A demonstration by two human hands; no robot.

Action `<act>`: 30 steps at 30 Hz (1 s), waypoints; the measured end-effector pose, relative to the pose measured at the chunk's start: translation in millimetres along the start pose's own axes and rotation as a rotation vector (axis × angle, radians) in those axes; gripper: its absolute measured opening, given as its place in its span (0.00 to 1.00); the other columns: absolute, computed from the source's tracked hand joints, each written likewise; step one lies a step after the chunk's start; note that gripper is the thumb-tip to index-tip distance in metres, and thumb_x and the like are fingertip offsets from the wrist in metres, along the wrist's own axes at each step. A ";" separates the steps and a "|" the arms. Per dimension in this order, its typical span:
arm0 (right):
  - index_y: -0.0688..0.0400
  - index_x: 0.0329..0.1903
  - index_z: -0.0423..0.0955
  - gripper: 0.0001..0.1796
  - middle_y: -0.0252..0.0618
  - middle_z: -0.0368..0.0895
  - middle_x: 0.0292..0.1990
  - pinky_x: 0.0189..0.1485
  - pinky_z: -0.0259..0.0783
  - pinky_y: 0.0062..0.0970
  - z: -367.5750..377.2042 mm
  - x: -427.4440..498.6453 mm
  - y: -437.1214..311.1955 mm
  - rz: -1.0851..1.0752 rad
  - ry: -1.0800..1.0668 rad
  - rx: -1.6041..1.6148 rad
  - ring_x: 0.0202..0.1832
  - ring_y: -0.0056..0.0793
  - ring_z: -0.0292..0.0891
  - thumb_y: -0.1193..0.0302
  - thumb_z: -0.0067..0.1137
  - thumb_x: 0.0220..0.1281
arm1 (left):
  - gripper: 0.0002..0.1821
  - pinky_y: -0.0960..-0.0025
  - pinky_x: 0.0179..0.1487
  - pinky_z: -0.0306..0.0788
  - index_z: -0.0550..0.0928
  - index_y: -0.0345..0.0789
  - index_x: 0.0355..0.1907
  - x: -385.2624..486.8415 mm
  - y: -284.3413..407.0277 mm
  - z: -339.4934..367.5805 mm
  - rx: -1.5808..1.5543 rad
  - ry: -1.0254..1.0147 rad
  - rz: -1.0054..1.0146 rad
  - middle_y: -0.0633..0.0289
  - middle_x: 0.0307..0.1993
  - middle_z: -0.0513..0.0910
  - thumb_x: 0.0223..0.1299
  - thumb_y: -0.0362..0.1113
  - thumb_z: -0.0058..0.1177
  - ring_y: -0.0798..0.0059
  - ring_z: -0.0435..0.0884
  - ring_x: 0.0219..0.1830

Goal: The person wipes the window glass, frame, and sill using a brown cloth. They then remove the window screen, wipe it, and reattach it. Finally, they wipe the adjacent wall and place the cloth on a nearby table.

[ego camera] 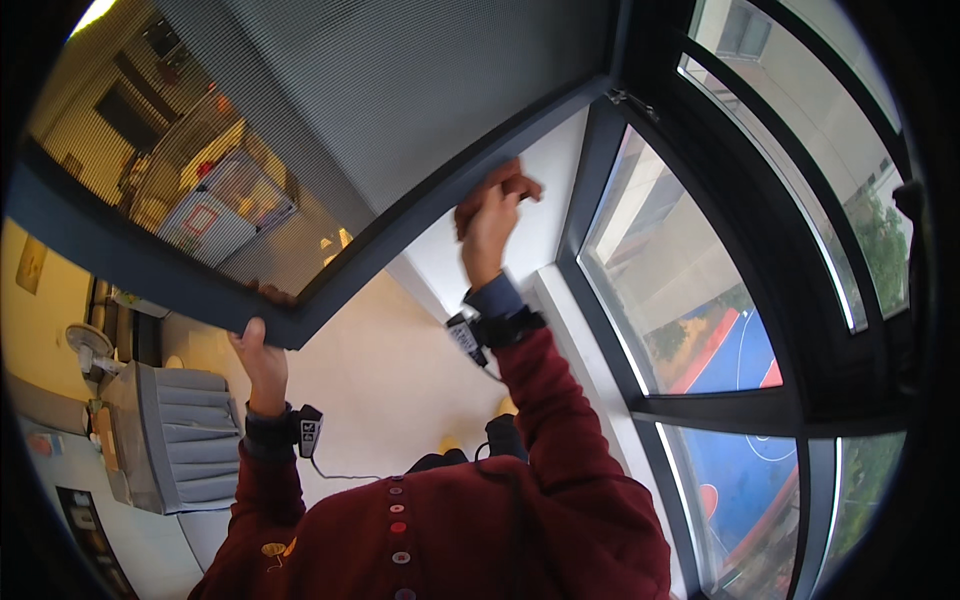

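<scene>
A dark-framed window sash (337, 300) with a fine mesh or ribbed pane stands swung inward into the room. My left hand (259, 367) grips the sash at its near lower corner, thumb on the frame. My right hand (489, 232) holds a reddish-brown cloth (472, 206) against the long edge of the frame, farther toward the hinge side. Part of the cloth sticks out beyond my fingers. Both wrists wear dark straps with small devices.
On the right is the dark window frame (720, 412) with glass panes, a sports court outside below. A white sill (574, 360) runs beside it. At left are a grey fabric-covered unit (195, 442) and a fan (88, 345). A metal stay (634, 101) sits near the upper corner.
</scene>
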State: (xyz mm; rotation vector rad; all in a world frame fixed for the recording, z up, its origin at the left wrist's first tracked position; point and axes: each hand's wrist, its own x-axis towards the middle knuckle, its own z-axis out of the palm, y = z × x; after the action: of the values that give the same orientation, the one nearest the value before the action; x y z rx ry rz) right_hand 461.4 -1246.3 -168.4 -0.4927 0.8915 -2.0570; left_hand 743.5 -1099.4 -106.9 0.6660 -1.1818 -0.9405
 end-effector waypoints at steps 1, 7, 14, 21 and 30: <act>0.55 0.48 0.64 0.09 0.34 0.69 0.28 0.23 0.61 0.24 3.2 -32.0 10.1 0.007 -0.020 -0.057 0.22 0.23 0.64 0.65 0.42 0.72 | 0.25 0.65 0.59 0.70 0.68 0.32 0.59 1.7 -2.3 1.2 0.022 0.054 -0.028 0.58 0.52 0.74 0.57 0.31 0.50 0.72 0.75 0.53; 0.67 0.57 0.65 0.19 0.54 0.75 0.46 0.55 0.65 0.28 33.5 -216.7 32.8 -0.117 -0.195 -0.146 0.49 0.39 0.72 0.69 0.44 0.70 | 0.15 0.74 0.50 0.71 0.78 0.29 0.45 8.6 -2.1 16.2 0.163 0.113 -0.006 0.65 0.38 0.79 0.58 0.35 0.57 0.77 0.78 0.40; 0.67 0.38 0.70 0.09 0.58 0.76 0.32 0.43 0.71 0.38 4.5 -269.1 57.3 0.095 -0.885 -0.427 0.38 0.51 0.76 0.75 0.47 0.56 | 0.11 0.81 0.39 0.71 0.82 0.34 0.40 11.9 4.1 26.2 0.140 -0.076 -0.070 0.70 0.34 0.81 0.59 0.38 0.60 0.85 0.78 0.35; 0.65 0.47 0.77 0.17 0.44 0.82 0.35 0.41 0.72 0.29 -162.3 -195.0 3.5 0.649 -0.859 -0.850 0.37 0.30 0.77 0.76 0.44 0.57 | 0.18 0.78 0.46 0.71 0.79 0.32 0.46 10.7 8.2 22.7 0.195 -0.230 -0.132 0.67 0.38 0.80 0.59 0.42 0.62 0.81 0.77 0.39; 0.63 0.54 0.67 0.15 0.30 0.73 0.39 0.44 0.68 0.19 -32.4 -206.7 -148.2 -0.214 -0.767 -0.324 0.41 0.15 0.67 0.75 0.51 0.67 | 0.22 0.75 0.45 0.74 0.72 0.30 0.54 -75.1 29.9 82.5 0.106 -0.369 -0.193 0.64 0.41 0.78 0.53 0.25 0.56 0.80 0.77 0.41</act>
State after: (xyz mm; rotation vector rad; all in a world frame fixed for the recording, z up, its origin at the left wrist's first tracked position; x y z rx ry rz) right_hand 483.9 -1004.2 -86.6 -1.4820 0.7046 -1.6709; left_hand 664.6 -1015.9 -94.4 0.7194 -1.5210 -1.2053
